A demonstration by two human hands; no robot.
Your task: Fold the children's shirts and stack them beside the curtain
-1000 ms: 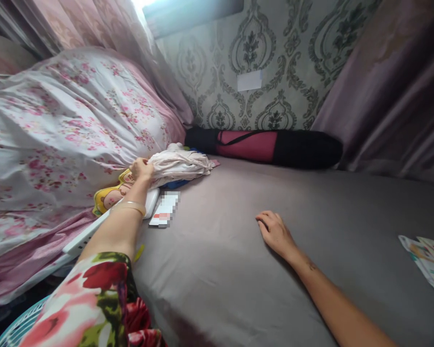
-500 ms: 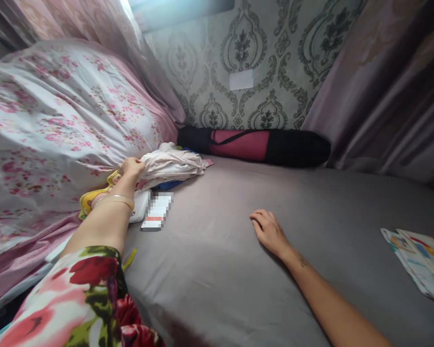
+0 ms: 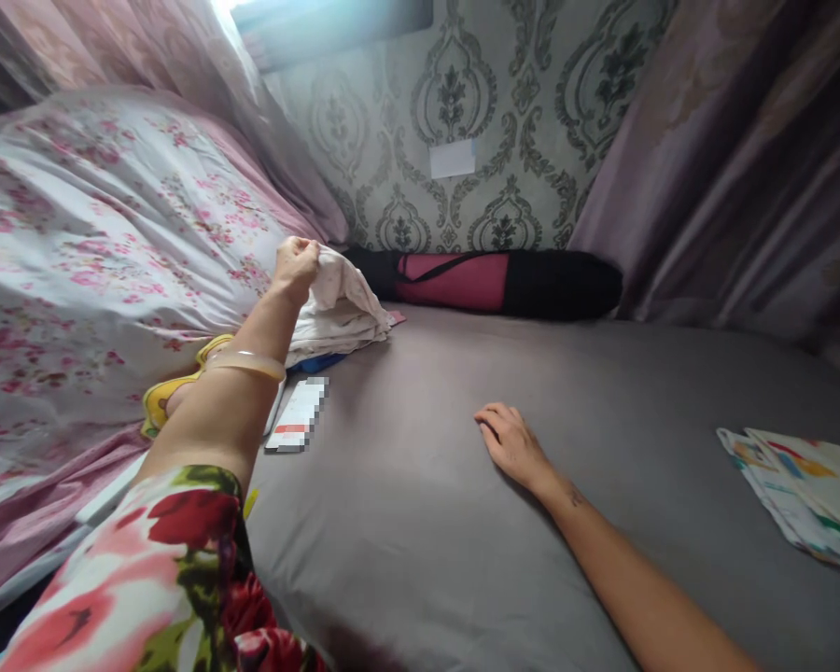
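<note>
L fingers (image 3: 308,250) pinch wht cloth (image 3: 342,286).

You get bright glare at the top left, deep shade in the right-hand curtain (image 3: 735,187), faint shadow beneath your right hand (image 3: 512,446)

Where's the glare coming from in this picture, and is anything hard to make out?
Head view: glare at the top edge, left of centre; the right-hand curtain partly dark; the flat item on the grey sheet pixelated; the left hand and the pale cloth it grips readable.
</note>
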